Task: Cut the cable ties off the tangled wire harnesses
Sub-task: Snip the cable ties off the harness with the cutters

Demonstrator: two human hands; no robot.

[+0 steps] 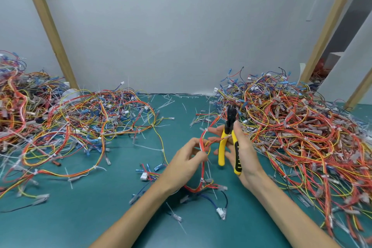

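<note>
Between both hands' fingers (198,154) hangs a wire harness (203,167).

At lower centre of the frame, the left hand (185,160) pinches a thin red-and-orange wire harness (202,169) that trails down onto the teal mat (96,219). Just to its right, the right hand (242,153) grips yellow-handled cutters (222,147) upright, black head up, handles apart. A tangled left pile (80,123) and a larger right pile (302,129) of harnesses flank them, with loose white cable ties (167,104) scattered between, near the grey wall (181,26).
</note>
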